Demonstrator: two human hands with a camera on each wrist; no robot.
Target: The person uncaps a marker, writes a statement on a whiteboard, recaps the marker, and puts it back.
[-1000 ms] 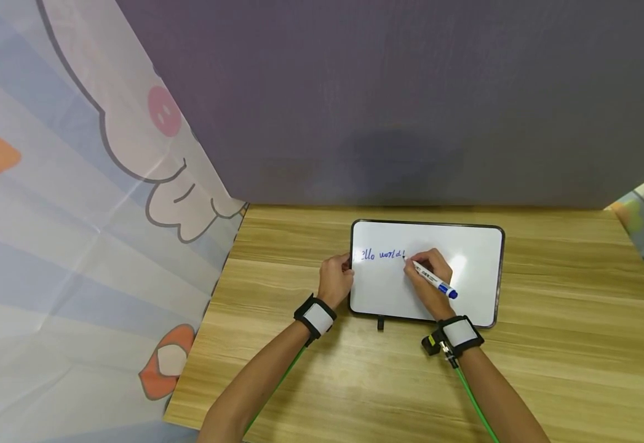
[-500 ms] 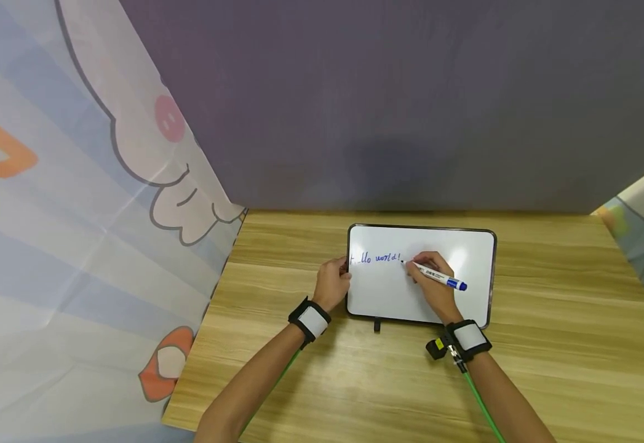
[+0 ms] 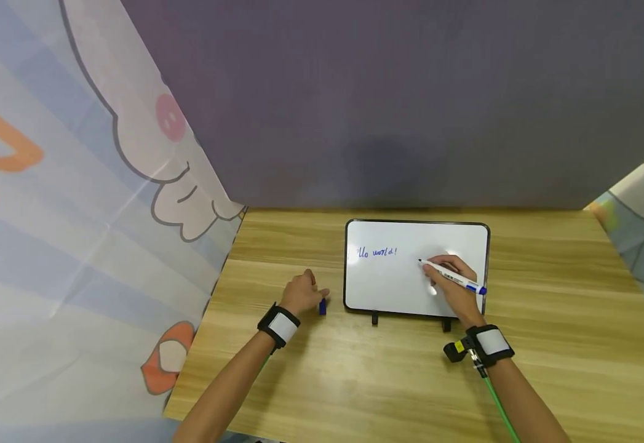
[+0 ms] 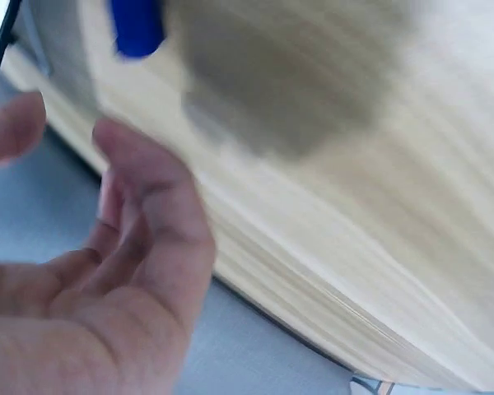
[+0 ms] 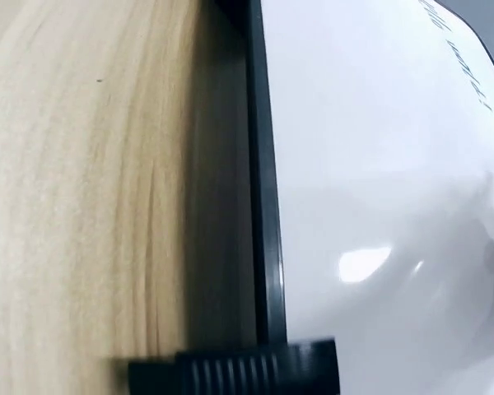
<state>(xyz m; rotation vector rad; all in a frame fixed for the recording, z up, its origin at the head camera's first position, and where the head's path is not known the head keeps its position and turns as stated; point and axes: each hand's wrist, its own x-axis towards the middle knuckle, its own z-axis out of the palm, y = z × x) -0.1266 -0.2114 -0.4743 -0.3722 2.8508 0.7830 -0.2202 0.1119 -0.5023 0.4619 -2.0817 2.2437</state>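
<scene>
A small whiteboard with a black frame stands on the table, bearing the blue handwriting "Hello world!" at its upper left. My right hand holds a white marker with a blue end over the right half of the board. Its dark tip points left, to the right of the words. Left of the board, my left hand is over the table with thumb and fingers apart. A blue marker cap is close by its fingertips; in the left wrist view the cap shows beyond them, ungrasped.
Black feet stick out under the board's near edge. The wooden table runs back to a grey panel. A printed cloth hangs along the left side. Green cables trail from the wrist cameras.
My left hand has let go of the board's left edge and moved left and nearer, to the blue cap. My right hand has drawn the marker rightward, away from the words.
</scene>
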